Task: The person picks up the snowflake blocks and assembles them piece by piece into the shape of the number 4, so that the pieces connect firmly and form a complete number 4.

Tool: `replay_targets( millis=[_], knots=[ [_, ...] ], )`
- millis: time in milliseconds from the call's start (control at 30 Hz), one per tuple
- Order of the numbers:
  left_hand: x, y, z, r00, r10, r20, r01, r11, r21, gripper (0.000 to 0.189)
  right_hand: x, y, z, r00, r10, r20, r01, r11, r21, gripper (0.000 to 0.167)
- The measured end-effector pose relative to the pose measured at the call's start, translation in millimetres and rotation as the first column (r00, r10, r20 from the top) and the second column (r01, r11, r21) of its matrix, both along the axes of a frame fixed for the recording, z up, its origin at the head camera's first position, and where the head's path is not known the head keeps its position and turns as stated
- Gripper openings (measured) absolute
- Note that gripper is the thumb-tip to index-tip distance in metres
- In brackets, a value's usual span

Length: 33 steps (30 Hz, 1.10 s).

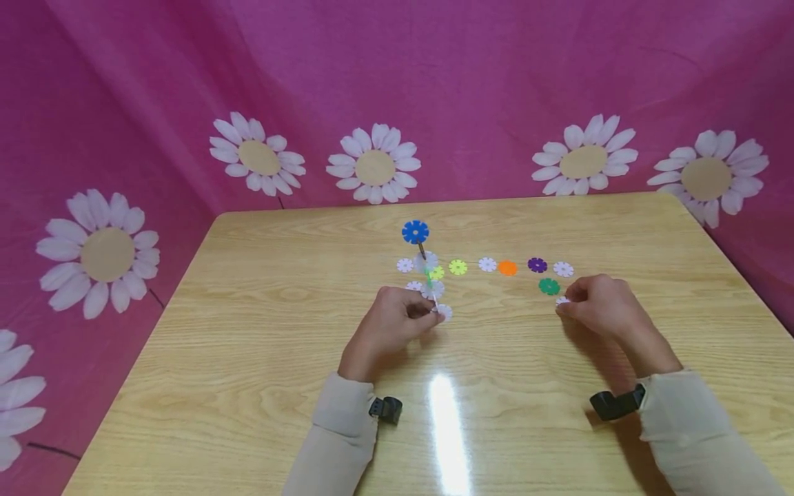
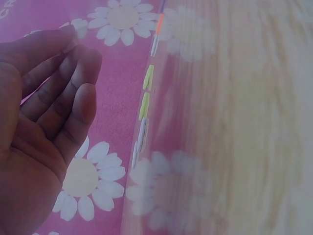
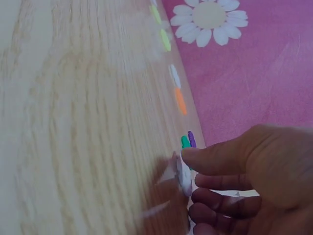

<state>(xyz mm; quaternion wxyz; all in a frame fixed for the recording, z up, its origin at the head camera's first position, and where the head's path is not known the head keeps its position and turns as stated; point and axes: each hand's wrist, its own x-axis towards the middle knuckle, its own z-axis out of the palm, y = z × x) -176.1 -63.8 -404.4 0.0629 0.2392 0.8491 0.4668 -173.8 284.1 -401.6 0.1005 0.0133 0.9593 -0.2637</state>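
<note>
Chain of notched discs (image 1: 426,262), blue at its far end, white at the near, was held by the left grip (image 1: 395,317), small white disc (image 1: 561,301), partly covered, was pinched in the right grip (image 1: 602,301)

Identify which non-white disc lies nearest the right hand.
The green disc, just left of the right hand in the head view. The purple disc lies farther back and the orange disc farther left, both farther from that hand.
</note>
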Motion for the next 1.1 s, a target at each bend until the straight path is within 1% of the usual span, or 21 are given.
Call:
replay_targets(
  millis=[167,333,467,633,767,933,1100],
  knots=[
    [0.8,-0.9,0.5,1.0,0.004,0.016,-0.004,1.0,0.002,0.011,-1.7,1,-1.1,0.999,-0.021,0.03,0.02,1.0,0.019,0.04],
    [1.0,-1.5,0.0,1.0,0.004,0.025,-0.004,1.0,0.011,0.011,-3.8,1,-1.1,0.998,-0.035,0.057,0.034,0.999,0.017,0.035],
    [1.1,-2.2,-0.2,1.0,0.001,0.021,-0.002,1.0,0.017,0.011,-3.2,1,-0.9,0.998,-0.045,0.04,0.045,0.999,0.001,0.032],
    [0.9,-3.5,-1.1,1.0,0.001,0.001,-0.001,1.0,0.021,0.01,-2.2,-1,-1.7,0.998,-0.061,0.014,0.062,0.998,-0.029,0.028],
    [1.2,-4.0,-2.5,1.0,0.0,-0.013,0.0,1.0,0.027,0.009,-1.2,-5,-1.1,0.999,-0.04,-0.007,0.039,0.998,-0.053,0.025],
    [1.7,-3.4,-3.6,1.0,-0.004,-0.025,0.004,1.0,0.029,0.009,2.1,-13,3.6,0.998,0.018,-0.063,-0.022,0.997,-0.071,0.024],
    [1.0,-2.1,-4.4,0.999,-0.006,-0.044,0.008,0.999,0.035,0.009,3.4,-28,9.0,0.995,0.029,-0.093,-0.04,0.992,-0.122,0.019]
  ],
)
